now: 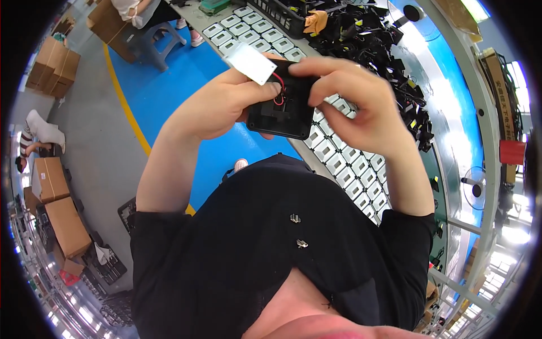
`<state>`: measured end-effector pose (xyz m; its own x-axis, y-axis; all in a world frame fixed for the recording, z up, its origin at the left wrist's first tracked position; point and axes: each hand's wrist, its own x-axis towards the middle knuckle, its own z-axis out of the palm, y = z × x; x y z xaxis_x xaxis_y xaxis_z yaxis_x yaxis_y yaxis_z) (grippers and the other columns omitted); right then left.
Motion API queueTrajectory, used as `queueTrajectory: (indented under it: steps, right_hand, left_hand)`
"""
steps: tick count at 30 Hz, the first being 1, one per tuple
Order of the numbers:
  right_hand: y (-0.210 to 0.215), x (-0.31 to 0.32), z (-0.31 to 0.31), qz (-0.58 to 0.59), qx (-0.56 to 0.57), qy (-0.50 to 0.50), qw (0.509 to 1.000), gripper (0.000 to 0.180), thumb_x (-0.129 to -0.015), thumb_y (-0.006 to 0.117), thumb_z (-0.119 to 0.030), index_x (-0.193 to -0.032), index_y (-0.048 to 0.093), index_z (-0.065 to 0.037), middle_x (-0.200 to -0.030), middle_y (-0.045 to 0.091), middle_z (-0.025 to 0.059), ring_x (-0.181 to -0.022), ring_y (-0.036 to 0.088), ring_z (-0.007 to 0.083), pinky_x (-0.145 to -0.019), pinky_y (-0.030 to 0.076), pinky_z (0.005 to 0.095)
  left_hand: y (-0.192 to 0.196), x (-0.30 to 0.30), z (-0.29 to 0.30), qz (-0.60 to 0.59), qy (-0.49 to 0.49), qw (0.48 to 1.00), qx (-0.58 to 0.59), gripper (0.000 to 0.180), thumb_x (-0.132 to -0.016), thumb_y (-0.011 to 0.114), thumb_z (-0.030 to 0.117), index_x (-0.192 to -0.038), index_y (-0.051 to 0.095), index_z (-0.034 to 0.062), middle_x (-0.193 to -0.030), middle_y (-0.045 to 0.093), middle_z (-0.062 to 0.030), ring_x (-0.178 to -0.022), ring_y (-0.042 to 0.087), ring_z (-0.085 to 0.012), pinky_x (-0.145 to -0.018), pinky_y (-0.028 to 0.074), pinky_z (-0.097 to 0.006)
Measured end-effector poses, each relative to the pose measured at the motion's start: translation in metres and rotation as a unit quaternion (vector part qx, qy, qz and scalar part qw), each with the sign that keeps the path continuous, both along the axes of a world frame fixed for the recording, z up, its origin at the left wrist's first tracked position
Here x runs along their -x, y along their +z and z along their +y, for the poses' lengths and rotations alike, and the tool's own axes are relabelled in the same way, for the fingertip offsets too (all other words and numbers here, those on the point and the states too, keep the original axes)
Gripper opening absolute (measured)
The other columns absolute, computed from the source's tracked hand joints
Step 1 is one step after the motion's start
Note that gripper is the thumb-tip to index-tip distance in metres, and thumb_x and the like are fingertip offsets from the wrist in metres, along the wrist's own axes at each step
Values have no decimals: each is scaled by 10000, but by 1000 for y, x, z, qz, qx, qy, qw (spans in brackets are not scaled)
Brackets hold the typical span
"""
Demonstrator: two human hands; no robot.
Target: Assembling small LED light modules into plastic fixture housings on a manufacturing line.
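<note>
Looks like wire-tending from here: left hand (212, 107) pinching the black case (294, 121) between both hands, right hand (361, 99) with fingers bent at its right edge (can't tell if gripping), so next move likely needs slack in that red wire (282, 81).

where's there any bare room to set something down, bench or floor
The blue floor between the yellow line, stool and left hand; also the grey floor from that line to the cardboard boxes. The bench is crowded, with rows of white-topped units and a heap of black parts, leaving a narrow margin along its near edge.
</note>
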<state>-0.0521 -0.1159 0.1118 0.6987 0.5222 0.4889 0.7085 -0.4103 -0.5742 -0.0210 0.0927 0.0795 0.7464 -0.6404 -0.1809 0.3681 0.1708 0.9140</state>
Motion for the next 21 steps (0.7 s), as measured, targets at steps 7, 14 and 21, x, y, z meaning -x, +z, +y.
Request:
queueTrajectory:
  steps: [7,14,21]
  right_hand:
    - [38,-5,26,-208,89,-10,974,317,-664,635,-112,-979,621,-77,-928,573,122,-846,567,275,-736,473,339]
    - [33,9,-18,-226,145,-88,959,251,-622,699,-2,-864,643,-41,-953,605,86,-808,605,229,-657,494,295]
    - [21,16,-34,-261,181,-150,936,212,-631,679,-29,-830,609,-42,-886,601,65,-834,600,236,-692,487,317]
  left_hand:
    - [0,9,-32,-129,4,991,42,344,-860,529,106,-1180,459,0,-943,557,-63,-851,545,-111,-680,475,-238]
    - [-4,7,-38,-20,60,996,62,356,-820,554,75,-1167,479,42,-922,564,-7,-766,527,-56,-617,448,-211]
    - [0,11,-46,-90,101,987,86,379,-820,564,44,-1178,449,-3,-931,571,-31,-824,542,-71,-686,460,-219]
